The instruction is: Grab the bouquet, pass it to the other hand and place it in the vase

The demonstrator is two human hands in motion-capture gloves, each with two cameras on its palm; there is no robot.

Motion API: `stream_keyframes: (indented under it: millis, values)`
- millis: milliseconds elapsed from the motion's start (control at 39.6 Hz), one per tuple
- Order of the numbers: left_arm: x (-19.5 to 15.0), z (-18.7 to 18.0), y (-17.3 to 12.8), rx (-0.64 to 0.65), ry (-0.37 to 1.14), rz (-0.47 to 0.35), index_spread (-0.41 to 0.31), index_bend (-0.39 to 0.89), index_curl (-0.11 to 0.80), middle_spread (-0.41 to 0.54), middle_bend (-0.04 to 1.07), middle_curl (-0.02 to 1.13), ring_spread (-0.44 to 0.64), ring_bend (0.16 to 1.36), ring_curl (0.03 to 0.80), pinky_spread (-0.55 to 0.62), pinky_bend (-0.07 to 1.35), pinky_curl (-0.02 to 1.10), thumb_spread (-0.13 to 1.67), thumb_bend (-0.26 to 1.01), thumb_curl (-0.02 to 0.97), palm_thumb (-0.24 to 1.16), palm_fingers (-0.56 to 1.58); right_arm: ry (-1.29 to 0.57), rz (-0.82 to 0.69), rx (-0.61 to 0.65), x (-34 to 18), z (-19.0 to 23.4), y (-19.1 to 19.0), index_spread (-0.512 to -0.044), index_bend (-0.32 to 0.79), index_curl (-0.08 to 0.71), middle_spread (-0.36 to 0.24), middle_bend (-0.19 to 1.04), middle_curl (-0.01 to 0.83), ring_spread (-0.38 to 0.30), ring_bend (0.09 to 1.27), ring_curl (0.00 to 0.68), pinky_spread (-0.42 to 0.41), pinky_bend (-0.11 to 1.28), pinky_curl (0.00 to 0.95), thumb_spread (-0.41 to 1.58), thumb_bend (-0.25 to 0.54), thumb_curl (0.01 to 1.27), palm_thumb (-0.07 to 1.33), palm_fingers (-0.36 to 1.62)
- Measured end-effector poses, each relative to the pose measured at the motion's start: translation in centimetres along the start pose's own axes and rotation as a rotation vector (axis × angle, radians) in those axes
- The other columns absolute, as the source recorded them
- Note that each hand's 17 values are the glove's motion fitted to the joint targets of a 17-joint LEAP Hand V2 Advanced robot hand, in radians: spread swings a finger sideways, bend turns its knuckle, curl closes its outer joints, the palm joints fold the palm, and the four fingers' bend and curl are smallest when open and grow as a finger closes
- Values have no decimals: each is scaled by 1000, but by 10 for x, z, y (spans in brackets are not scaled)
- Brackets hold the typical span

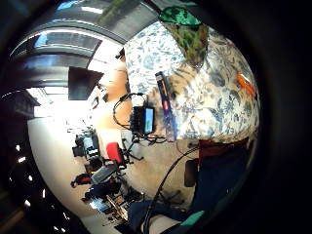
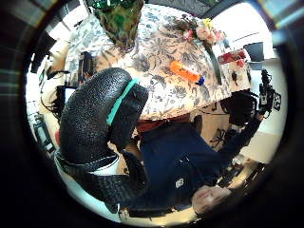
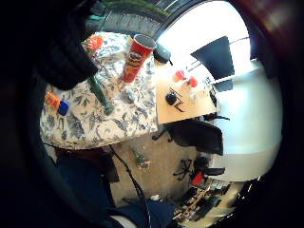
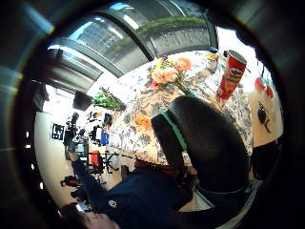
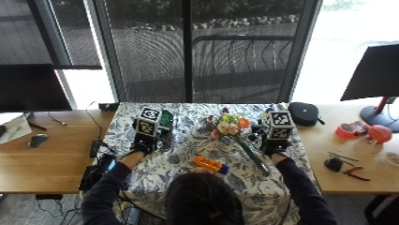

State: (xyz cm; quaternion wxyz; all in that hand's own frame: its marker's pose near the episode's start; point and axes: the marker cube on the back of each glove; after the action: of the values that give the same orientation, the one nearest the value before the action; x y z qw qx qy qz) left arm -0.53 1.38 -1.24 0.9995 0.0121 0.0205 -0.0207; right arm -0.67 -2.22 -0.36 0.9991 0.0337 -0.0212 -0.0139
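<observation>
The person's head (image 5: 203, 199) fills the near edge of the outside view, both forearms reaching out over the table. The bouquet (image 5: 233, 132) lies flat on the flowered tablecloth (image 5: 187, 180), blooms away from the person and its green stem running back toward them and slightly to their right. The right hand (image 5: 273, 146) hovers just beside the stem and is clearly the nearer one; its gloved fingers (image 4: 202, 143) look relaxed and hold nothing. The left hand (image 5: 144, 144) is well apart from the flowers, next to the green vase (image 5: 165, 118) at the cloth's far left, fingers (image 2: 95, 118) gently bent and empty. So the pick-up likely falls to the right hand, with a leftward pass across to the vase. An orange object (image 5: 210, 164) lies between the arms, and a red can (image 4: 230, 75) stands beyond the right hand. Wooden desks flank the cloth; monitors and a window with dark screens lie beyond.
</observation>
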Motion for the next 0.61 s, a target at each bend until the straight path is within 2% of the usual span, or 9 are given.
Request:
stream_keyframes:
  millis: [202,404,606]
  values:
    - [15,-6,-4,37,45,11,-14,170,222,245,191,209,347,526,208,385,377,234,1163,21,163,189,147,-17,-27,-85,-23,4,3,-353,120,175,-48,247,263,26,480,245,163,387,261,1187,109,170,369,399]
    - [28,-5,-15,77,53,72,-14,162,251,243,188,238,353,525,220,391,370,254,1190,-7,188,196,141,-7,-11,-105,-22,-7,7,-355,115,183,-14,228,288,28,485,265,167,409,291,1216,76,191,385,366]
    - [38,-9,-19,79,67,89,-14,158,270,242,188,261,355,528,230,393,364,270,1201,-14,205,197,136,-8,35,-107,-17,-15,-2,-357,116,185,-5,225,308,29,489,277,169,414,308,1231,44,207,400,358]
